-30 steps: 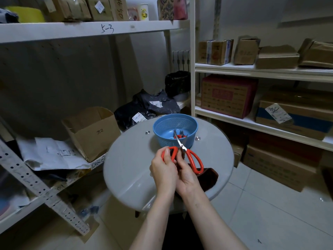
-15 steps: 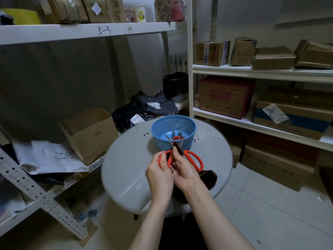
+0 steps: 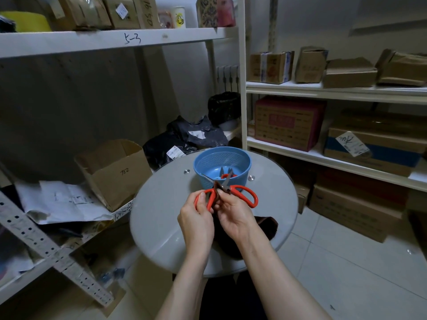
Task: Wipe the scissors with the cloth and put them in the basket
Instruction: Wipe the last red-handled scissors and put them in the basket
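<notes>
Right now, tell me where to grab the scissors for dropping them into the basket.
Grip the scissors by the free right handle loop, coming from the right: the open blades point away toward the basket, and the left hand holds the other loop.

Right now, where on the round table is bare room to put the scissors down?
The left side of the table is bare, from the basket to the near rim. A smaller bare patch lies right of the basket, beyond the cloth. The middle is crowded: left hand, right hand, scissors and cloth.
</notes>
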